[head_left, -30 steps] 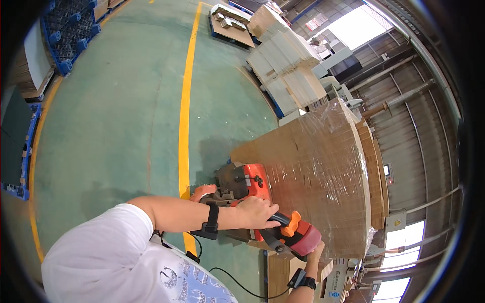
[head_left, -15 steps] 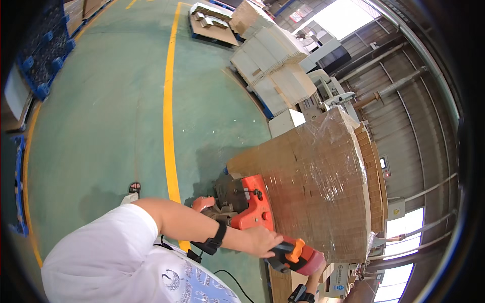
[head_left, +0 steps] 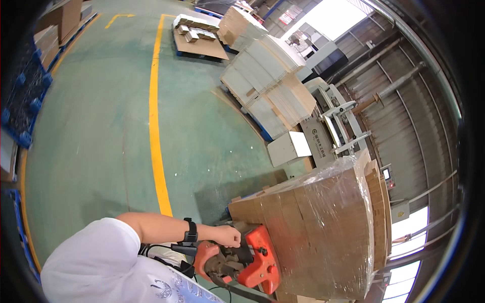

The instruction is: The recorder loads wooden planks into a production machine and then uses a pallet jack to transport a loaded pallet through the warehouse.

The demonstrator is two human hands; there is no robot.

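My left hand (head_left: 227,236) is closed in a fist on top of the orange pallet truck (head_left: 257,258), at its head next to the load. A black band sits on that wrist. The truck stands against a tall stack of brown cardboard wrapped in clear film (head_left: 318,227). Its dark tiller shaft (head_left: 236,291) runs down out of the lower edge. My white sleeve fills the lower left. My right hand is out of the picture.
A yellow line (head_left: 154,116) runs up the green floor. Stacks of flat cardboard (head_left: 265,83), a white box (head_left: 288,147) and a grey machine (head_left: 333,118) stand to the right. Blue pallets (head_left: 25,101) line the left edge, with a low pallet of cardboard (head_left: 199,40) far ahead.
My left hand left the orange tiller grip and now rests on the truck's head. The grip and my right hand have dropped out of view. The view has tilted upward.
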